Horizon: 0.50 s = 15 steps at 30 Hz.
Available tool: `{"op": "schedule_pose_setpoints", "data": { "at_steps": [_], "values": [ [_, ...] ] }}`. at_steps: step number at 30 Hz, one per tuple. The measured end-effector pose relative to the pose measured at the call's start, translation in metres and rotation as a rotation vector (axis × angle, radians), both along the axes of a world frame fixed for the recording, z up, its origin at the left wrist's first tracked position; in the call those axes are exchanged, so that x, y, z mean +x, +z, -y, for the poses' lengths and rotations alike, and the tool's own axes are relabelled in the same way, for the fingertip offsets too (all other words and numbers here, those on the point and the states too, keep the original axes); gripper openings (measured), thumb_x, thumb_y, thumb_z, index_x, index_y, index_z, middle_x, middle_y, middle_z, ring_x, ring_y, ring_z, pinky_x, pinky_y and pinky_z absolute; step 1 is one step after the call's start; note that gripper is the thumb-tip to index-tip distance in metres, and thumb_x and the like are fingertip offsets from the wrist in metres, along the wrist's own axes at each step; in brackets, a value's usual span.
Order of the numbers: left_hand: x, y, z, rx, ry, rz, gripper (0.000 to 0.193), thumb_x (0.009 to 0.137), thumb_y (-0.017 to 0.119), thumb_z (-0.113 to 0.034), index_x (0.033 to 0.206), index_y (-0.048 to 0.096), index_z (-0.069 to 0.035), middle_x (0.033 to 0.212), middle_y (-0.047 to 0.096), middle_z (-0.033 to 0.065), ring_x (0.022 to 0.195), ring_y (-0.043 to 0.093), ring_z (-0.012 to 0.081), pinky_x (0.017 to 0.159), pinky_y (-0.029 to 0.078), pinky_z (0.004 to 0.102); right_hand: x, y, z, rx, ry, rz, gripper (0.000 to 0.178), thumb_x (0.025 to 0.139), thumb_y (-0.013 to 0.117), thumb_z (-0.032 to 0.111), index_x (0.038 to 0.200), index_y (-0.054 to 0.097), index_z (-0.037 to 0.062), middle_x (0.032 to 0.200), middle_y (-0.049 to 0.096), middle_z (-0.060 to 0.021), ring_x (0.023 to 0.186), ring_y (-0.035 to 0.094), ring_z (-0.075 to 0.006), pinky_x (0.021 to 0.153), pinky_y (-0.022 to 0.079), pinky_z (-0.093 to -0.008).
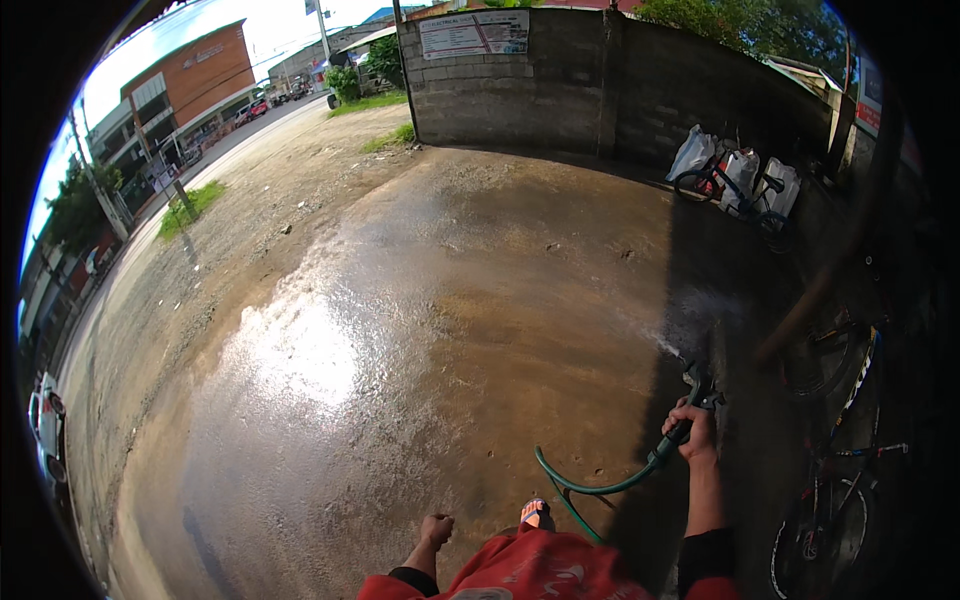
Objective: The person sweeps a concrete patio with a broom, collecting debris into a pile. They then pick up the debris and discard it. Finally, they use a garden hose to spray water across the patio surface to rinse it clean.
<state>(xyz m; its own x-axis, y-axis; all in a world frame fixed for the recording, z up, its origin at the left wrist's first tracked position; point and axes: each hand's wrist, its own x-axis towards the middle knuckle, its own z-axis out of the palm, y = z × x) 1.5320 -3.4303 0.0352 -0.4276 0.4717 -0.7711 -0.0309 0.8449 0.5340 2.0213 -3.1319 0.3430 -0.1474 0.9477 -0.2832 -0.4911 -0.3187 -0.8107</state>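
Outdoors, the right hand (692, 432) grips a green hose (600, 487) by its nozzle (700, 382), held forward so spray wets the concrete floor (420, 330); the left hand (436, 528) hangs fisted, empty.

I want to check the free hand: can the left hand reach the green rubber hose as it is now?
Probably yes. The left hand hangs closed and holds nothing, and the green rubber hose loops just beside it with nothing between; the right hand grips its nozzle end.

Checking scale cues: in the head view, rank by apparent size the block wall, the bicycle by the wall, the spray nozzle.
1. block wall
2. bicycle by the wall
3. spray nozzle, in the right hand

The nozzle is nearest the camera yet looks smallest.
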Motion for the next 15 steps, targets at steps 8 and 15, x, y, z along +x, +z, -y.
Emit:
{"op": "schedule_pose_setpoints", "data": {
  "at_steps": [8, 15],
  "values": [
    [-0.007, 0.017, 0.13, 0.114, -0.076, -0.243, 0.037, 0.086, 0.067, -0.031, 0.111, 0.074, -0.004, 0.097, 0.074, 0.0175, 0.093, 0.072, 0.0304, 0.084, 0.055, 0.0402, -0.078, -0.015, 0.116, -0.031, 0.042, -0.206, 0.019, 0.074, 0.063, 0.004, 0.09, 0.053, 0.0081, 0.067, 0.052, -0.0076, 0.06, 0.054, -0.0238, 0.063, 0.049, -0.0405],
    [-0.044, 0.017, 0.25, -0.017, -0.001, -0.147, 0.035, 0.084, 0.069, -0.034, 0.111, 0.076, -0.012, 0.111, 0.073, 0.018, 0.107, 0.068, 0.0322, 0.095, 0.052, 0.0401, -0.117, -0.003, 0.215, -0.026, 0.107, -0.183, 0.017, 0.074, 0.061, 0.002, 0.088, 0.054, 0.0076, 0.067, 0.053, -0.0065, 0.06, 0.056, -0.0232, 0.061, 0.05, -0.0397]
  ]
}}
